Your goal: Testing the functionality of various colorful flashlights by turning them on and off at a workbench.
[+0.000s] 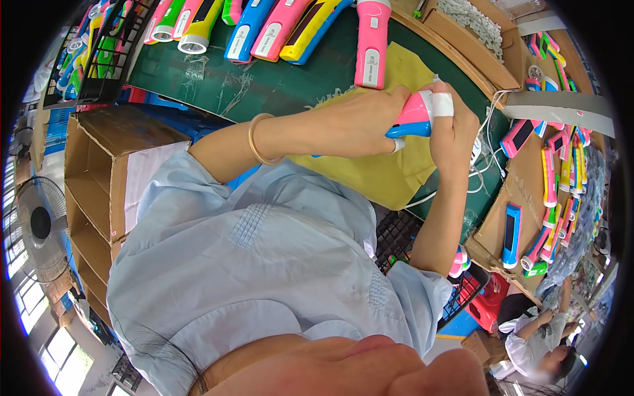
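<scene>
Over a yellow cloth on the green tabletop, both hands grip one pink and blue flashlight. My left hand, below a bangled wrist, wraps one end. White tape circles a finger of my right hand, which is closed round the other end. Fingers hide much of the flashlight. Just beyond the hands, a pink flashlight lies partly on the cloth's far edge. A row of flashlights in blue, pink and yellow stretches along the far side of the table.
Black wire baskets with flashlights stand far left, above cardboard compartments. A box of small white parts sits far right. White cable runs beside my right hand. More flashlights fill the right bench; a person is beyond it.
</scene>
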A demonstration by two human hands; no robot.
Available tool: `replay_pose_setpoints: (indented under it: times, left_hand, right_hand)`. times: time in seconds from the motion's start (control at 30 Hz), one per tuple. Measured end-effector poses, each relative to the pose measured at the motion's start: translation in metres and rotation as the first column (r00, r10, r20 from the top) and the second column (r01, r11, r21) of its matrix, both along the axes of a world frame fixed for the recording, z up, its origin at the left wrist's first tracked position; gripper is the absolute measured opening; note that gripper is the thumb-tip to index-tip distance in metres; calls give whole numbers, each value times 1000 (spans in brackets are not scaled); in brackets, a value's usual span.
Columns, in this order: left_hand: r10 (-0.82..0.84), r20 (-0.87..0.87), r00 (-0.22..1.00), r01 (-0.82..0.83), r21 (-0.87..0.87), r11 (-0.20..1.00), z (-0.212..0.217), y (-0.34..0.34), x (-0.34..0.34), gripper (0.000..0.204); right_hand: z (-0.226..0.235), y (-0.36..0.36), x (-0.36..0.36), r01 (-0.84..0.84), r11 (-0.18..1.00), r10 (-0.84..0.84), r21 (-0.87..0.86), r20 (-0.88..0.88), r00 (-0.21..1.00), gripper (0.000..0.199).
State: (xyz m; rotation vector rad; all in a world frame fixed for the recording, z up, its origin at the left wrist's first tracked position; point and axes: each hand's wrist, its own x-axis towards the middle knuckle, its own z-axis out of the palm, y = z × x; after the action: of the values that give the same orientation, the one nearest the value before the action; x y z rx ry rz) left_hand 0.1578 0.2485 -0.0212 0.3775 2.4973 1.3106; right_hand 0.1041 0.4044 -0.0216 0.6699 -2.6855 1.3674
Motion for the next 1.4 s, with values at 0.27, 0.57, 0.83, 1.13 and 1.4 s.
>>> replay_pose_setpoints:
  times: [0.27,0.57,0.83,1.13,1.4]
  left_hand:
    - [-25,-101,995,9,-160,987,-10,7,-2,50]
    - [107,-109,988,-92,137,986,-14,0,-11,56]
    - [-77,491,868,-300,641,706,-23,-13,-23,37]
    - [-167,556,814,-465,797,385,-22,-3,-18,24]
    - [-265,611,746,-568,791,227,-25,-1,-17,26]
  right_hand:
    - [-4,-4,-10,53,993,-61,108,67,996,38]
    - [-7,6,3,161,949,-77,-271,299,951,43]
    - [-38,22,35,236,890,-26,-391,472,881,27]
    - [-67,17,54,293,868,-108,-401,424,899,17]
    - [-67,16,57,264,885,-122,-383,358,926,14]
